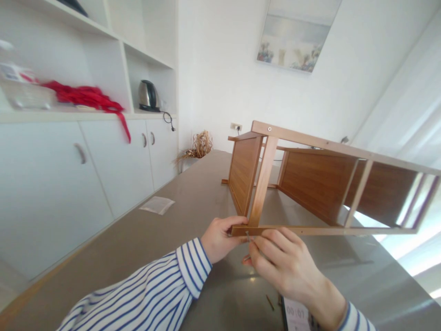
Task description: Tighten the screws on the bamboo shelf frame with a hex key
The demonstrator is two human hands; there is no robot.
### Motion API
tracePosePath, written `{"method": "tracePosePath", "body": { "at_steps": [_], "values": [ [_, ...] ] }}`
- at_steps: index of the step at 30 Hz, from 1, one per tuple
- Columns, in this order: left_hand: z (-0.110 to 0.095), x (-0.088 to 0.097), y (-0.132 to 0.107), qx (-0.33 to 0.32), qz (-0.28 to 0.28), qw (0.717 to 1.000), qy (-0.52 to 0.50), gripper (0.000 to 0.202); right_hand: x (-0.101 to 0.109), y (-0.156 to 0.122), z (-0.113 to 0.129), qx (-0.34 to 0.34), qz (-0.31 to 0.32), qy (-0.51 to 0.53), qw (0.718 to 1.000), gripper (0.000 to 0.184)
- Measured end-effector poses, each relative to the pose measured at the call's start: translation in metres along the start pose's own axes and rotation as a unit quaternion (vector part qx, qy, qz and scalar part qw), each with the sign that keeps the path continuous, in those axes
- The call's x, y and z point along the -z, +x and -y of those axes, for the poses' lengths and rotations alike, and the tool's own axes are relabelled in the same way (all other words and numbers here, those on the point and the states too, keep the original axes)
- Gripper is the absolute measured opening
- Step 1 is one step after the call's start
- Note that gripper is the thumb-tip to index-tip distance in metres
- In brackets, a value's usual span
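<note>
A wooden shelf frame [263,181] lies on its side, with brown panels fixed between its pale rails. My left hand [220,239] is closed round the near end of its lower rail [239,231], thumb on top and fingers beneath. Close beside it, my right hand [282,257] pinches a small metal screw [247,236] against the face of that rail, near where the upright meets it. The fingertips partly cover the screw, so how deep it sits cannot be seen.
On the grey table [155,257] lie a loose screw [269,302], a phone [295,315] with a timer, partly under my right wrist, and a flat white packet [157,205]. Left stand white cabinets [44,184] with a kettle [149,95] and red cloth [86,97]. Dried plants [200,145] stand beyond.
</note>
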State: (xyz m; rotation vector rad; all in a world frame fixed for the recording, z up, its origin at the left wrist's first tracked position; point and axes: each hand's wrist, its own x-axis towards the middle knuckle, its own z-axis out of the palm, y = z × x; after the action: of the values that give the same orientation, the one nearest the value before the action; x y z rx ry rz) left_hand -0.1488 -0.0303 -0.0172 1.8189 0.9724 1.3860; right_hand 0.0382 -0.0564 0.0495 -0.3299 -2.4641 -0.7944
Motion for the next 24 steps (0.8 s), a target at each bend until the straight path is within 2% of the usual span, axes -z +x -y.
{"method": "tracePosePath", "body": {
  "at_steps": [6, 12, 15, 24],
  "values": [
    [0.0039, -0.0002, -0.0005, 0.007, -0.014, 1.000, 0.019, 0.030, -0.0088, -0.0049, 0.0010, -0.024, -0.004, 0.020, 0.999, 0.009],
    [0.0035, -0.0003, 0.0002, 0.006, -0.009, 1.000, 0.020, 0.032, -0.0039, -0.0059, 0.0001, -0.031, 0.022, 0.041, 0.998, 0.016],
    [0.0023, -0.0004, 0.0002, 0.001, -0.008, 1.000, 0.025, 0.032, -0.0033, -0.0032, 0.0024, -0.030, 0.027, 0.040, 0.998, 0.013],
    [0.0038, -0.0024, -0.0001, 0.013, -0.011, 1.000, 0.009, 0.032, -0.0083, -0.0038, 0.0068, -0.036, 0.008, 0.033, 0.999, 0.012]
  ]
}}
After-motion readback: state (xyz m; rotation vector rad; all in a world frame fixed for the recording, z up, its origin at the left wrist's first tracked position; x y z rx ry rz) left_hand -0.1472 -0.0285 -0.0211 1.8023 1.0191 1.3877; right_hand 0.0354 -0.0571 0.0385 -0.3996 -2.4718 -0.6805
